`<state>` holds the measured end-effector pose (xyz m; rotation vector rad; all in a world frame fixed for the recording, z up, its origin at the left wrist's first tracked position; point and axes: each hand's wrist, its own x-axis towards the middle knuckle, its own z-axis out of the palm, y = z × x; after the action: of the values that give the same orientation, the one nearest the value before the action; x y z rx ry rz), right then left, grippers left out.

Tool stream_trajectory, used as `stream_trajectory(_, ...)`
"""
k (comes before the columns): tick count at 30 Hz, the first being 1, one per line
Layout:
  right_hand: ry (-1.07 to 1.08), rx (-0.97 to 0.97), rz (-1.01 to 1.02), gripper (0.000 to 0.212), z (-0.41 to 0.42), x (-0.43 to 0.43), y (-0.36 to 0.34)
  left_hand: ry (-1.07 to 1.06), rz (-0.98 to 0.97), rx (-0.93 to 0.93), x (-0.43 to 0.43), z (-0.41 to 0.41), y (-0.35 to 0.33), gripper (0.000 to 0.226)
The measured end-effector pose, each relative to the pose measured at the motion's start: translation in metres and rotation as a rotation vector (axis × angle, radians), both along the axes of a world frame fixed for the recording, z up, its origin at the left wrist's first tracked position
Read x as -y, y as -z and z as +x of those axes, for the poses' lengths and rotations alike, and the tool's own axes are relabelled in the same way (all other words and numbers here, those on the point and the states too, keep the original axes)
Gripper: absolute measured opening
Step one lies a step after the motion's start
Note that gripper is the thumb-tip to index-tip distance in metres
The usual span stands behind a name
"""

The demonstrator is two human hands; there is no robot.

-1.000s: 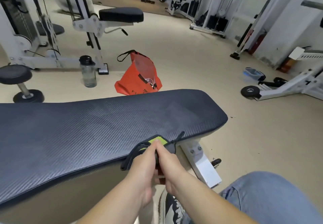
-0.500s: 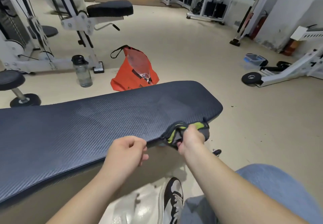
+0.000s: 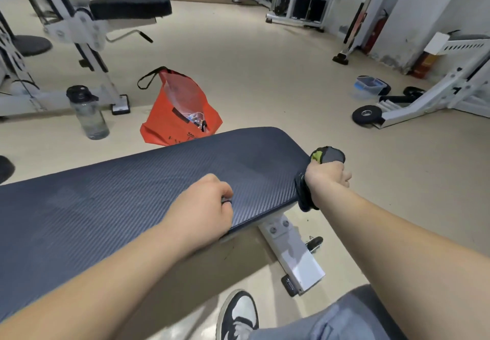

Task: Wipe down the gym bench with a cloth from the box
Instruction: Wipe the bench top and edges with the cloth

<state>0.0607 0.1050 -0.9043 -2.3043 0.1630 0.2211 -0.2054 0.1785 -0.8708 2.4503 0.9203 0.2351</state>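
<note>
- One water bottle (image 3: 88,113) stood upright on the floor (image 3: 265,74), far left, next to a white machine frame (image 3: 79,37).
- One orange bag (image 3: 176,117) sat on the floor right of the bottle, top open, just behind the far edge of the bench pad.
- One gym bench: dark textured tabletop (image 3: 132,186) ran from the left edge to about centre-right, with one white support leg (image 3: 294,255) under its right end.
- Left hand (image 3: 204,209) lay over the near edge of the tabletop, fingers curled in to a loose fist; something small and dark showed at the fingertips, couldn't tell what.
- Right hand (image 3: 327,175) was just off the right end of the tabletop, closed on one grey, black and lime fabric item (image 3: 324,155); part stuck up above the fist, a dark strap part hung beside the wrist against the pad end. Couldn't tell if it's a cloth or a glove.
- One black-and-white shoe (image 3: 238,313) at bottom centre, grey trouser leg to its right.
- One clear plastic box with a blue lid (image 3: 370,86) sat on the floor far right, well apart from both hands, lid on.
- One black weight plate (image 3: 367,113) lay just below that box.
</note>
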Motion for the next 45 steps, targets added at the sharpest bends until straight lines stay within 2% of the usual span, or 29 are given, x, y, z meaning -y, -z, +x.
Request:
stream_trajectory(4, -0.222, 0.145, -0.169, 0.059, 0.022, -0.014, 0.007, 0.007, 0.102, -0.155, -0.034, 0.022, -0.001, 0.027)
stream_trajectory(7, -0.398, 0.194, -0.264, 0.055, 0.044, -0.030, 0.007, -0.034, 0.140, -0.196, -0.058, 0.026, 0.000, 0.029)
stream_trajectory(17, -0.651, 0.164, -0.307, 0.052, 0.089, -0.139, 0.013, -0.125, 0.048, -0.023, -0.078, 0.030, 0.023, 0.029)
stream_trajectory(22, -0.791, 0.226, -0.350, 0.033, 0.088, -0.167, 0.007, -0.104, 0.071, -0.021, -0.078, 0.026, 0.028, 0.032)
stream_trajectory(25, -0.777, 0.240, -0.364, 0.051, 0.084, -0.145, 0.003, -0.098, 0.119, -0.051, -0.074, 0.026, 0.028, 0.032)
stream_trajectory(33, -0.709, 0.271, -0.465, 0.035, 0.071, -0.041, 0.015, -0.078, 0.248, -0.148, -0.063, 0.028, 0.021, 0.027)
stream_trajectory(36, -0.682, 0.284, -0.482, 0.037, 0.068, -0.025, 0.020, -0.070, 0.239, -0.131, -0.066, 0.025, 0.023, 0.027)
stream_trajectory(41, -0.669, 0.214, -0.445, 0.052, 0.079, -0.075, 0.016, -0.046, 0.156, -0.043, -0.075, 0.019, 0.027, 0.030)
stream_trajectory(45, -0.691, 0.288, -0.506, 0.050, 0.064, -0.140, 0.010, -0.029, 0.014, 0.064, -0.085, 0.001, 0.023, 0.024)
